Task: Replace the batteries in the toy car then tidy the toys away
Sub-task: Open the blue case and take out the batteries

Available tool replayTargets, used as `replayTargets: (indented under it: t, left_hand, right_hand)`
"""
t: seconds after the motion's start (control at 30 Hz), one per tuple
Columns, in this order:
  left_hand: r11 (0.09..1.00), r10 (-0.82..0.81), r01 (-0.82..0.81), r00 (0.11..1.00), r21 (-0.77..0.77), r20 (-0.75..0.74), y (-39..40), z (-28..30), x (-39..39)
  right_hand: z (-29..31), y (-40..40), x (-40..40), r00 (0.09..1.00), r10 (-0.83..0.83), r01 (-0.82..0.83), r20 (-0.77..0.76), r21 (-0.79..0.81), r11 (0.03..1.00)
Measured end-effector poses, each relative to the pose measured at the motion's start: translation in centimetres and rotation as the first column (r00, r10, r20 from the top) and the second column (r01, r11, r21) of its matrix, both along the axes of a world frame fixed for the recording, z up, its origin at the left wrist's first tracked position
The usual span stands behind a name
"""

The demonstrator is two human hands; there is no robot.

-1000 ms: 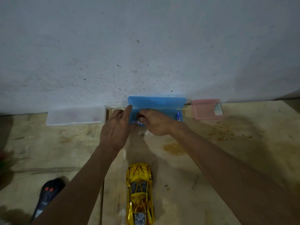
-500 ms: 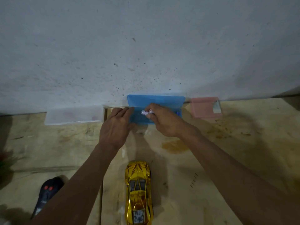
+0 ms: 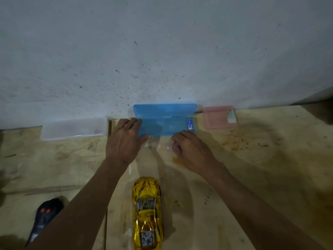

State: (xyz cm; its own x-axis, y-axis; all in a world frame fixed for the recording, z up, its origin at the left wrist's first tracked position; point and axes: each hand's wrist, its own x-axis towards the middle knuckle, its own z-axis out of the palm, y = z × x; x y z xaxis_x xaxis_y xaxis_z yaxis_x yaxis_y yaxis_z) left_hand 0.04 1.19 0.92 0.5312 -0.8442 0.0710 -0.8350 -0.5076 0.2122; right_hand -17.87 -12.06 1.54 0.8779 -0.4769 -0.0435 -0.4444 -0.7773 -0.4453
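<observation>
Two bare hands worked at the far edge of the wooden tabletop (image 3: pixel 252 177), close to the pale wall (image 3: pixel 162 42). The left hand (image 3: pixel 124 141) lay flat with straight fingers against the left end of the open blue case (image 3: pixel 162 126), thumb at its front corner, its grip spread and holding nothing. The right hand (image 3: pixel 191 150) sat just in front of the case, fingers curled, its grip pinching a small battery (image 3: pixel 169 147) of which only a blue-and-white tip showed at the fingertips. Another battery (image 3: pixel 190 124) stood inside the case at its right end. The case's lid leaned back against the wall.

Just right of the blue case lay a pink box (image 3: pixel 219 117), and to the left, near the left hand, a clear box (image 3: pixel 72 129); what either one held could not be made out. Nearer the camera, between the two forearms, the gold toy car (image 3: pixel 146 213) sat right way up on the tabletop, nose pointing toward the case, well apart from both hands. A dark remote control (image 3: pixel 45 217) with two red buttons lay at the lower left, beside the left forearm.
</observation>
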Motion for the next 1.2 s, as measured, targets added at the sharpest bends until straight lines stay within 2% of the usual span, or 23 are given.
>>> replayTargets:
  t: [0.1, 0.17, 0.27, 0.4, 0.57, 0.73, 0.9, 1.0, 1.07, 1.2]
  left_hand:
    - [1.0, 0.005, -0.005, 1.0, 0.005, -0.001, 0.0, 0.0, 0.0]
    - [1.0, 0.008, -0.008, 1.0, 0.007, -0.002, 0.0, 0.1, 0.0]
    - [1.0, 0.013, -0.013, 1.0, 0.004, -0.004, -0.2, 0.1, -0.1]
    - [1.0, 0.023, -0.022, 1.0, 0.008, -0.013, -0.5, 0.1, -0.4]
    - [1.0, 0.001, -0.001, 1.0, -0.002, 0.005, -0.6, 0.2, -0.3]
    - [1.0, -0.006, 0.006, 1.0, -0.007, 0.017, -0.7, 0.0, -0.1]
    - [1.0, -0.003, 0.003, 1.0, -0.024, 0.012, -0.6, -0.1, -0.1]
    - [1.0, 0.011, -0.011, 1.0, -0.02, 0.013, -0.8, 0.0, -0.1]
    - [1.0, 0.024, -0.024, 1.0, -0.013, 0.004, -1.0, 0.0, -0.2]
    - [0.999, 0.024, -0.024, 1.0, -0.03, 0.001, -1.1, 0.0, -0.3]
  right_hand:
    - [1.0, -1.6, 0.9, 0.988, -0.143, 0.15, 0.057, -0.149, 0.977]
    - [2.1, -2.7, 1.8, 0.971, -0.235, 0.221, -0.038, -0.223, 0.949]
    - [3.3, -3.0, 3.1, 0.939, -0.239, 0.17, -0.247, -0.27, 0.948]
    - [3.0, -1.4, 4.2, 0.888, -0.31, 0.2, -0.341, -0.321, 0.926]
    - [2.8, -0.8, 5.6, 0.845, -0.454, 0.425, -0.281, -0.16, 0.891]
    - [2.6, -0.9, 6.1, 0.884, -0.416, 0.4, -0.213, -0.117, 0.909]
    - [1.6, -2.2, 6.5, 0.881, -0.463, 0.467, -0.102, 0.027, 0.884]
    - [1.9, -2.3, 5.7, 0.907, -0.42, 0.414, 0.036, 0.112, 0.903]
    - [2.2, -1.4, 4.6, 0.943, -0.313, 0.298, 0.113, 0.137, 0.945]
    - [1.3, 1.4, 2.0, 0.993, -0.052, 0.041, 0.102, 0.103, 0.994]
